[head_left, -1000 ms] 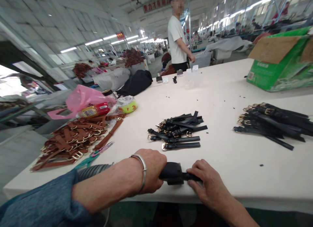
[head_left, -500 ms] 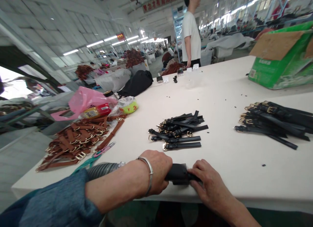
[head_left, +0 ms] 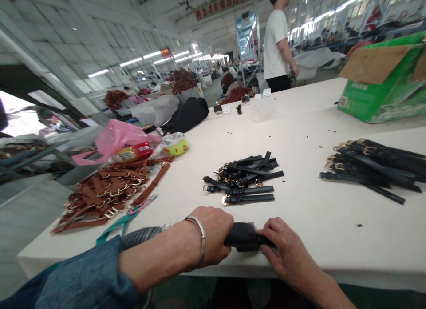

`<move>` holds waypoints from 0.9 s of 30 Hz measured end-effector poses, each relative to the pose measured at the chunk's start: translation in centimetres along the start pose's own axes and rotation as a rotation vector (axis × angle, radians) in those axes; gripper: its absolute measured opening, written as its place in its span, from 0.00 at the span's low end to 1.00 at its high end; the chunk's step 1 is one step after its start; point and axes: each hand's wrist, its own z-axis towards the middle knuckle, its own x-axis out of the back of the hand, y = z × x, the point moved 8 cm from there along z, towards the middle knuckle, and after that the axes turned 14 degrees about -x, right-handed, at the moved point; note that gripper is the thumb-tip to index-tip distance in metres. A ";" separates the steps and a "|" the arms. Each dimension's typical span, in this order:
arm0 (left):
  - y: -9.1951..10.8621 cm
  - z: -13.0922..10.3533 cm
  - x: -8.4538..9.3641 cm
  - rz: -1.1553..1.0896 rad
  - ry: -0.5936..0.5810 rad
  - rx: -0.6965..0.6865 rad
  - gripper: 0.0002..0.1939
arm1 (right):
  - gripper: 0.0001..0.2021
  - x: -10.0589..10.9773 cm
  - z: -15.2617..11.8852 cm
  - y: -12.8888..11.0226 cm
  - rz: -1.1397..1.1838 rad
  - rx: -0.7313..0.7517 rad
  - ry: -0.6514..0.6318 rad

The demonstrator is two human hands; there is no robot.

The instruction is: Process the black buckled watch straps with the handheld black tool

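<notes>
My left hand [head_left: 214, 233] is wrapped around a black handheld tool [head_left: 241, 237], whose ribbed grey hose [head_left: 141, 238] runs back under my forearm. Against the tool's right end, my right hand [head_left: 282, 244] pinches a dark strap end [head_left: 264, 241]; most of it is hidden by my fingers and the tool. Beyond my hands lies a pile of short black buckle straps [head_left: 248, 171] with gold buckles. A second heap of black straps [head_left: 376, 162] is on the right.
Brown buckle straps [head_left: 103, 189], pink-handled scissors [head_left: 143, 204] and a pink plastic bag [head_left: 116, 138] lie on the left. A green carton [head_left: 376, 93] stands back right. Small black bits dot the white table [head_left: 309, 211]. A person [head_left: 276, 42] is beyond the far edge.
The person in the white shirt has moved right, beyond the table. My hands, the black tool and the strap are nearly where they were; the view has shifted slightly.
</notes>
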 end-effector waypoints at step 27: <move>1.2 -3.0 -3.3 -0.148 -0.017 0.020 0.12 | 0.08 0.3 0.2 -0.4 -0.024 0.037 -0.036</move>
